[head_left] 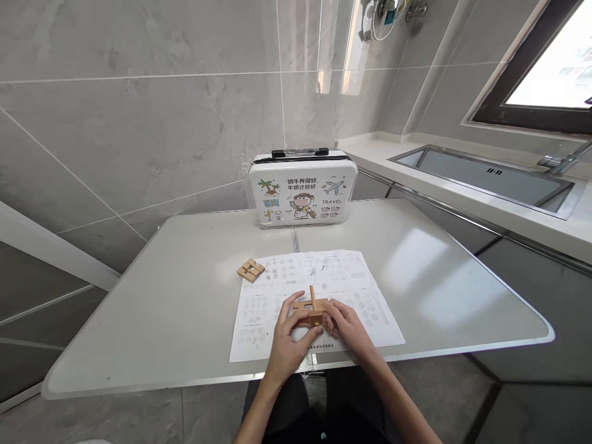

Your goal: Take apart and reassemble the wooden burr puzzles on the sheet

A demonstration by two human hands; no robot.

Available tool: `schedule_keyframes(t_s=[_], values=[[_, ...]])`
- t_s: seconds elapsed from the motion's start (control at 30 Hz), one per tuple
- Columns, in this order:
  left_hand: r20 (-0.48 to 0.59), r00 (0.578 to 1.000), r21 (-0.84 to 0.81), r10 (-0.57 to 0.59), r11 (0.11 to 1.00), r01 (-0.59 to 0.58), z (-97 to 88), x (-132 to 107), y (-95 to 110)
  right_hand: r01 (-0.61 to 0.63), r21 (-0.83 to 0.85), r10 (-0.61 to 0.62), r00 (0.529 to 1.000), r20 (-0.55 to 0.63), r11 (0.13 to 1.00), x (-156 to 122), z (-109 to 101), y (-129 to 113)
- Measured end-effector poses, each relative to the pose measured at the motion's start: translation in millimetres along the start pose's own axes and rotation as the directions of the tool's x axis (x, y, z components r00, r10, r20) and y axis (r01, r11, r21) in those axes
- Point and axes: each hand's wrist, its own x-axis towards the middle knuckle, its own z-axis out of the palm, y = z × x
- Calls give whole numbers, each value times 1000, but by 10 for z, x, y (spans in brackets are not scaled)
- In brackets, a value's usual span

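Note:
Both hands hold a wooden puzzle [317, 317] made of interlocking brown pieces, just above the near part of a printed sheet [374, 320]. One thin wooden stick [312, 298] stands nearly upright out of it. My left hand [289, 339] grips the puzzle from the left, thumb at the front and fingers along the far side. My right hand [345, 322] pinches its right side between thumb and fingers. At the sheet's upper left corner lies a second group of wooden blocks [251, 270], fitted together in a flat shape.
A white case with cartoon prints [303, 191] stands at the table's back edge, against the grey tiled wall [185, 123]. The folding table [161, 308] has a seam down its middle. To the right is a counter with a steel sink [485, 176].

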Motion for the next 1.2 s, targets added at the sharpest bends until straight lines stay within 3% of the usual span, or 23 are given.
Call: schedule_keyframes(t_s=[0.23, 0.43, 0.6, 0.7, 0.87, 1.2], values=[[-75, 997, -30, 0, 1000, -2, 17, -5, 22, 87, 67, -73, 979, -191, 994, -5, 29, 152], [-118, 993, -86, -20, 996, 10, 18, 16, -27, 179, 63, -154, 947, -283, 982, -43, 36, 202], [-329, 944, 70, -33, 996, 59, -142, 76, -141, 191, 62, -162, 933, -321, 980, -59, 53, 183], [-294, 955, 248, -46, 961, 123, -364, 174, -153, 172, 37, -153, 939, -307, 984, -57, 55, 181], [-208, 978, 512, 11, 853, 100, -661, 359, -115, 148, -2, -142, 946, -292, 989, -53, 60, 183], [-203, 979, 668, -24, 727, 156, -723, 480, -155, 141, -50, -148, 963, -223, 989, -75, 54, 169]])
